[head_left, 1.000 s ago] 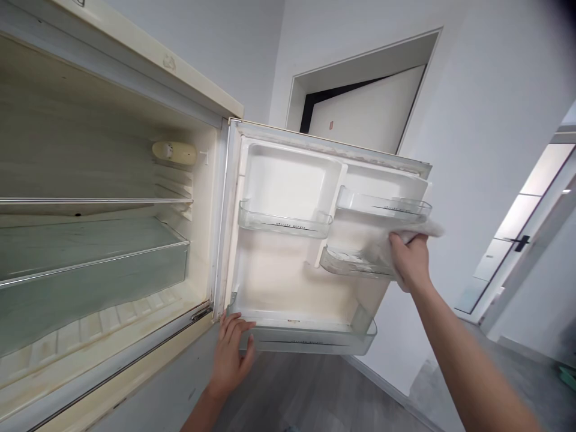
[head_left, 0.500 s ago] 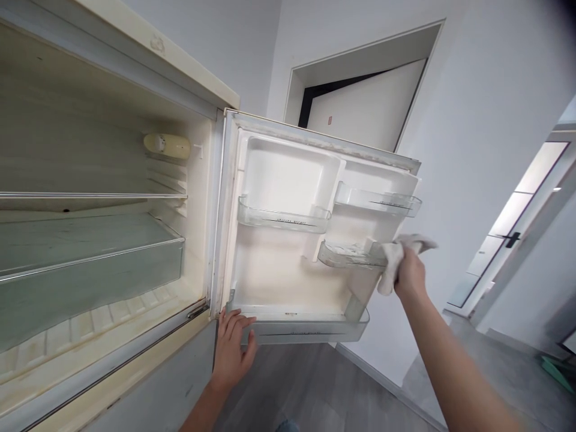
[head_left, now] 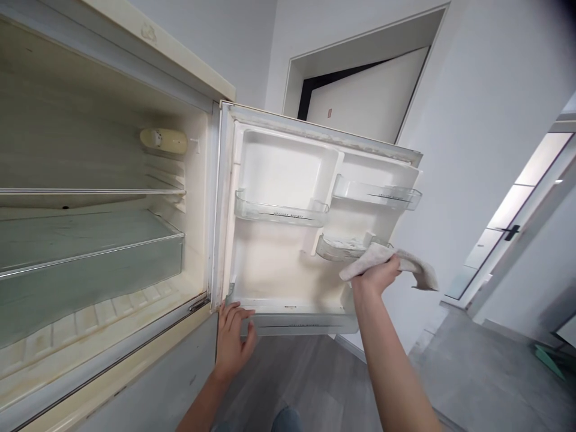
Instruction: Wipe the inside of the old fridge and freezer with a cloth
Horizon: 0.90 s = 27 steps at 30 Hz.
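Left hand: (head_left: 231, 341) spread flat, fingers open, pressed against the lower inner corner of the open fridge door (head_left: 279, 264), gripping nothing.
Right hand: (head_left: 375, 277) clenched around a pale grey cloth (head_left: 391, 264), arm reaching up from the lower right.
Cloth: bunched in the fist, loose end trailing right past the door's outer edge, just below the small middle door bin (head_left: 344, 247).
Bottom door shelf: (head_left: 299, 324) clear plastic, running along the foot of the door between the two hands.
Upper door bins: left bin (head_left: 279, 211) and right bin (head_left: 378, 195), both clear plastic, mounted side by side above the cloth.
Fridge interior: (head_left: 90, 210) lit, with glass shelf (head_left: 90, 249) and a cream thermostat housing (head_left: 162, 141) on the right inner wall.
Background: white inner doorway (head_left: 364, 99) beyond the door top, grey floor (head_left: 472, 372) below.
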Tool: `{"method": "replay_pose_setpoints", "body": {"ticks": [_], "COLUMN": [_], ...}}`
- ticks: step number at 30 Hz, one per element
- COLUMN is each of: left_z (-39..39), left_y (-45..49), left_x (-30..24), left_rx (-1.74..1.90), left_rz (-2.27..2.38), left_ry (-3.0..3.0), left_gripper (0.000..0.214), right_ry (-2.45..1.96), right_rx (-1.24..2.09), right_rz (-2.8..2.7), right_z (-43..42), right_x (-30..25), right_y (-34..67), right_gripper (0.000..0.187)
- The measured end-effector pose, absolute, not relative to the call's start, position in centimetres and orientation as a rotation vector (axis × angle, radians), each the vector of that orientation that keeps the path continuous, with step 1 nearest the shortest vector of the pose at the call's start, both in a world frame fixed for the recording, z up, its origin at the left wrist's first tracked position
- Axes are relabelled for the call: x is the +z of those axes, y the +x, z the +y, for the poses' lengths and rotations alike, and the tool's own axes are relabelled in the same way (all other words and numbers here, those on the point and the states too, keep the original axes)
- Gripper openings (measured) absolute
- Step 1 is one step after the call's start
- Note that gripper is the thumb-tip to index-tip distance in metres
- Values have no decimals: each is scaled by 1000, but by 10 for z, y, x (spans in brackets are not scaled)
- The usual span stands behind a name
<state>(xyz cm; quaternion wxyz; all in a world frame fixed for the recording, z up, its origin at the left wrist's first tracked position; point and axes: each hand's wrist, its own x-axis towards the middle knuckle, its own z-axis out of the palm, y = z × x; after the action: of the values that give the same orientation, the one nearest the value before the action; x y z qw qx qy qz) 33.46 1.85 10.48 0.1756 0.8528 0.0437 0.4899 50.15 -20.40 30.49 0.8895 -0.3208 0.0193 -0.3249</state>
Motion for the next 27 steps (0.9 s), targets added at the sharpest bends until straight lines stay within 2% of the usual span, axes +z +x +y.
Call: {"method": "replay_pose_setpoints", "body": {"ticks": [3,11,16,27], "left_z": [17,16,16,15], "left_y": [336,336,335,338], "left_x": [105,105,102,103], "left_rx": [1385,1353,1338,1311], "left_rz": [133,136,142,160], "left_ry": [2407,2404,2400,2452], "left_gripper": [24,24,23,25], "right_ry": [-527,-430,-388,-480], "right_rx": [-668,-519,-364,-81], "right_rz": [184,141,24,-26], "right_z": [-195,-189,-173,-169], "right_x": [313,318,319,277], "right_y": [494,490,475,461], "right_gripper": [20,6,16,15]}}
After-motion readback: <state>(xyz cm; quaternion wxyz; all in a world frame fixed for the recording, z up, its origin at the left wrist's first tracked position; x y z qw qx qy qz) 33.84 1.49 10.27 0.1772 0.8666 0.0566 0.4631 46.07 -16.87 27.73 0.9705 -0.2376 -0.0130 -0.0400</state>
